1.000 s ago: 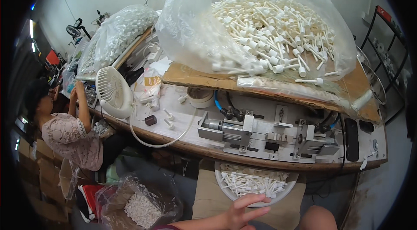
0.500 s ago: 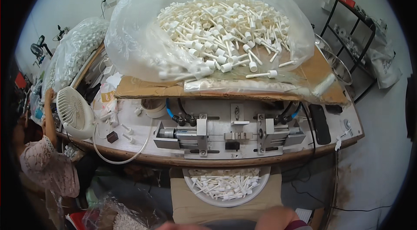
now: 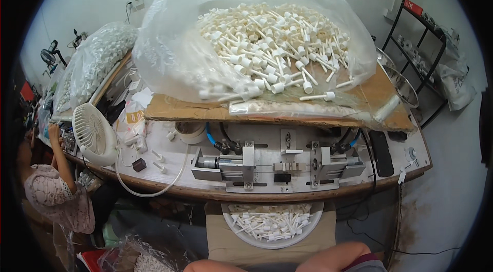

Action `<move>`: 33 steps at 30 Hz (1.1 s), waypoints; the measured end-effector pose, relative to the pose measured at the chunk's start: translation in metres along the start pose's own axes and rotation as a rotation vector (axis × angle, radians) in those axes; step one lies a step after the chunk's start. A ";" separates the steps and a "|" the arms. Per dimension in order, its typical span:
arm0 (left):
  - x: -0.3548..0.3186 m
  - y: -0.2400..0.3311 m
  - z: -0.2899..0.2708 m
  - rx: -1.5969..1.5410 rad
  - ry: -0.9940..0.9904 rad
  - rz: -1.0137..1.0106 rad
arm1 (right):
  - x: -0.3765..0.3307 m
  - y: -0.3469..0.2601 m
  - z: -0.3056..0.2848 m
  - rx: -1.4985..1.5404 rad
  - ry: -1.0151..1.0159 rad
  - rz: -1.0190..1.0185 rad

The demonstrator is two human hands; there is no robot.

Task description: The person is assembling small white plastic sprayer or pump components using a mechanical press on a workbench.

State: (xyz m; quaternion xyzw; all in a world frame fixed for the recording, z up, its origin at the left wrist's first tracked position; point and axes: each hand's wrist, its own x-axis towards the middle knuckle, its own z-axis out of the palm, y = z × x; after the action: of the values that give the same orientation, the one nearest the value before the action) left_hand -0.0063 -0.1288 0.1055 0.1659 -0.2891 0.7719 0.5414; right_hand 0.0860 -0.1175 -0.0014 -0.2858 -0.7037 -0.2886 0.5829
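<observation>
Neither my left hand nor my right hand shows. Only bare skin, apparently of my arms (image 3: 334, 258), enters at the lower edge, with a dark red cloth edge at the right. Just ahead of it, a round pale basin (image 3: 226, 223) rests on tan cloth (image 3: 218, 249) and holds many white capped sticks (image 3: 269, 226). Beyond, on the bench, stands a metal fixture (image 3: 249, 164) with two cylinders facing each other and a small block (image 3: 290, 166) between them. Nothing held can be seen.
A cardboard sheet (image 3: 190, 110) above the fixture bears a large clear bag (image 3: 159, 61) of capped sticks. A white fan (image 3: 92, 133) and dark phone (image 3: 381, 154) flank the fixture. At left, a co-worker (image 3: 56, 195) sits. A black rack (image 3: 416, 46) stands at right.
The whole view has shifted slightly, so the bench and basin sit a little further right and lower. The co-worker's arm has moved. More of my skin shows at the lower edge.
</observation>
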 end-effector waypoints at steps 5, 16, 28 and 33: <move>0.041 0.000 -0.068 0.749 -0.056 -0.152 | 0.042 0.057 -0.021 0.227 0.026 0.529; 0.143 0.012 -0.061 0.161 -0.447 -0.676 | 0.076 0.261 0.013 -0.382 -0.475 0.769; 0.118 0.020 -0.072 -0.283 -0.742 -0.864 | 0.092 0.338 0.067 -0.340 -0.942 1.032; 0.080 0.027 -0.093 -0.142 -0.909 -1.035 | 0.097 0.339 0.080 -0.206 -1.038 1.094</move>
State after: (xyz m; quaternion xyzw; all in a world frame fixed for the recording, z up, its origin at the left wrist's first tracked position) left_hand -0.0554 -0.0185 0.0717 0.5535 -0.4208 0.2476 0.6747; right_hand 0.2685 0.1747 0.1063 -0.7459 -0.6151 0.1490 0.2075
